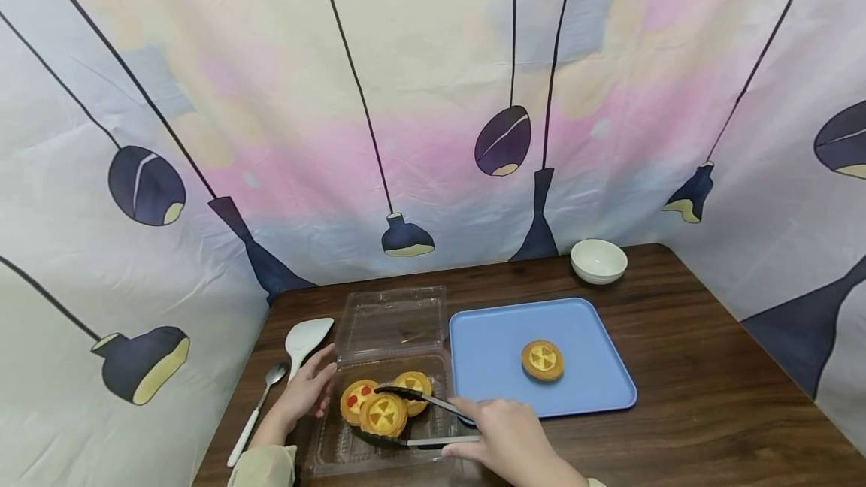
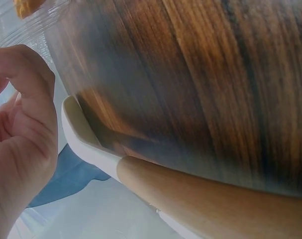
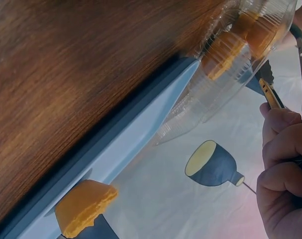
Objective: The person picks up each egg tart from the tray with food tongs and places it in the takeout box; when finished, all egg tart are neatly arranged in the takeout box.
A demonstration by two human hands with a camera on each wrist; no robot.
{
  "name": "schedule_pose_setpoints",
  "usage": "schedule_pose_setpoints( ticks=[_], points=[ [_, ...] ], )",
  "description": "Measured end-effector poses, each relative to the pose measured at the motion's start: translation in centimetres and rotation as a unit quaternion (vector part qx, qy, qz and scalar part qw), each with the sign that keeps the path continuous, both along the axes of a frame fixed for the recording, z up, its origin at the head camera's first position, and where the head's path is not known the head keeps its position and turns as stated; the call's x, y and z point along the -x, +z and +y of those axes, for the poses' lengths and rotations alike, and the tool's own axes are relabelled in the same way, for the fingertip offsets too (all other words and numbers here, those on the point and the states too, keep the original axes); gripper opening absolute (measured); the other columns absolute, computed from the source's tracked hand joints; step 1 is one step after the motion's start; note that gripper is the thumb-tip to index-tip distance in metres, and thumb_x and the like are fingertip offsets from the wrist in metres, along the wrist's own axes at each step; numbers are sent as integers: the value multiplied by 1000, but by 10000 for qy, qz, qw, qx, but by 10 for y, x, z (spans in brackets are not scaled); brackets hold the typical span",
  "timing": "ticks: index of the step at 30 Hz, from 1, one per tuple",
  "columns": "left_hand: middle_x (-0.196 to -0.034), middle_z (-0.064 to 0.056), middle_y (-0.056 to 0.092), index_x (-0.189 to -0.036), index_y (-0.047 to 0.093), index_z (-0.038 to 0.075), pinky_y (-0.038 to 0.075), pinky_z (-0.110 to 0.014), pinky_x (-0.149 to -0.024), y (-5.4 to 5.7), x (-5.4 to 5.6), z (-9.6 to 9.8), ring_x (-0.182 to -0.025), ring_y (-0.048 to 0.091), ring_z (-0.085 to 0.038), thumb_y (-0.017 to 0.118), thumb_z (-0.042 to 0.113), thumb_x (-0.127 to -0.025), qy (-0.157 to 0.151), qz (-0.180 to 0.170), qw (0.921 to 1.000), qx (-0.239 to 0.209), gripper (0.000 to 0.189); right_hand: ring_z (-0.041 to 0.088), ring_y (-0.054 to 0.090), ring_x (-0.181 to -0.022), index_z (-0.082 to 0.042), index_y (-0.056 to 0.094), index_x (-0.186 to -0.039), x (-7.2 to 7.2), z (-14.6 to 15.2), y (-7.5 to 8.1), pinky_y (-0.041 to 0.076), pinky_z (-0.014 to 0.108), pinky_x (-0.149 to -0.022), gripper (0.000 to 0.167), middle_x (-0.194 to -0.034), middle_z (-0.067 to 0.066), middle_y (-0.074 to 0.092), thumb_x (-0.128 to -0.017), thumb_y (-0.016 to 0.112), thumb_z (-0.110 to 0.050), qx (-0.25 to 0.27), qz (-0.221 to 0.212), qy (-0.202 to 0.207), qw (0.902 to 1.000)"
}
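My right hand (image 1: 507, 434) grips black-tipped metal tongs (image 1: 433, 443), whose tips are spread either side of an egg tart (image 1: 383, 415) with yellow wedge-shaped pieces on top. This tart overlaps two others in the clear plastic container (image 1: 338, 458): a red-dotted tart (image 1: 355, 398) at left and another yellow-topped tart (image 1: 416, 379) at right. Beside the container's left edge is my left hand (image 1: 307, 393), its fingers loosely bent with nothing seen between them. One more tart (image 1: 543, 360) sits on the blue tray (image 1: 487, 352); the right wrist view shows this tart (image 3: 86, 206) side-on.
The container's clear lid (image 1: 392, 322) lies folded back behind it. To the left are a white-headed spatula (image 1: 306, 338) with a wooden handle (image 2: 190, 184), and a white-handled spoon (image 1: 246, 431). A white bowl (image 1: 598, 260) stands at the back right, near the patterned cloth.
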State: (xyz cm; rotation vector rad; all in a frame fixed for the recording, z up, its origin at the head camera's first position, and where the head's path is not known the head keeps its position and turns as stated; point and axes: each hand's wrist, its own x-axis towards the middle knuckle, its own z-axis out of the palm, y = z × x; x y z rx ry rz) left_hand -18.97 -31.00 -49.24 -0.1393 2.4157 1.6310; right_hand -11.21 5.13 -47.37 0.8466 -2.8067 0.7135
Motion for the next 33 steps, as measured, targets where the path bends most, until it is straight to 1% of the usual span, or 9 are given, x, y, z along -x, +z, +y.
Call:
schedule_pose_setpoints(
  ticks=[7, 10, 14, 17, 24, 30, 33],
  points=[
    [-66, -7, 46, -150, 25, 13, 45, -30, -43, 0, 1, 1, -48, 44, -17, 45, 21, -104, 6, 28, 10000, 24, 51, 13, 63, -66, -25, 67, -123, 2, -4, -3, 39, 30, -42, 69, -83, -5, 70, -75, 58, -74, -66, -19, 51, 10000],
    [-65, -7, 46, -150, 25, 13, 45, -30, -43, 1, 1, 1, -48, 44, -17, 45, 21, -104, 0, 6, 10000, 16, 51, 12, 62, -65, -27, 67, -122, 2, -5, -4, 40, 30, -42, 69, -82, -6, 70, -74, 56, -75, -89, -123, 81, 9999],
    [-65, -7, 45, -151, 24, 11, 45, -30, -44, 2, 1, 1, -48, 44, -16, 45, 22, -104, -67, -7, 10000, 49, 53, 10, 61, -64, -27, 67, -123, 2, -6, -3, 41, 29, -43, 69, -78, -6, 70, -74, 56, -76, -81, -376, 105, 9992],
    [-66, -7, 45, -151, 23, 10, 46, -30, -44, 2, 0, 0, -48, 45, -16, 46, 23, -104, -96, -23, 9999, 81, 54, 10, 61, -64, -27, 67, -123, 2, -6, -3, 41, 29, -43, 70, -78, -5, 70, -74, 57, -75, -75, -462, 108, 9988],
    [-66, -8, 44, -151, 24, 10, 45, -32, -43, 2, -1, 1, -48, 44, -18, 46, 23, -104, -46, -6, 10000, 81, 53, 9, 61, -64, -27, 67, -123, 2, -6, -2, 41, 28, -43, 70, -82, -4, 71, -73, 58, -74, 4, -639, 96, 9979],
    [-65, -8, 44, -151, 24, 10, 45, -31, -43, 2, -1, 1, -47, 43, -18, 45, 22, -104, -10, -2, 10000, 26, 53, 11, 62, -64, -27, 67, -124, 2, -3, -3, 40, 28, -42, 73, -84, -3, 71, -72, 56, -77, -20, -508, -31, 9987],
    [-65, -8, 44, -151, 24, 11, 45, -31, -43, 1, -1, 0, -48, 43, -18, 45, 21, -104, 28, -32, 10000, 6, 52, 8, 58, -59, -27, 66, -125, 2, 0, -3, 37, 26, -40, 74, -75, -5, 68, -72, 56, -78, -41, -462, -129, 9988]
  ],
)
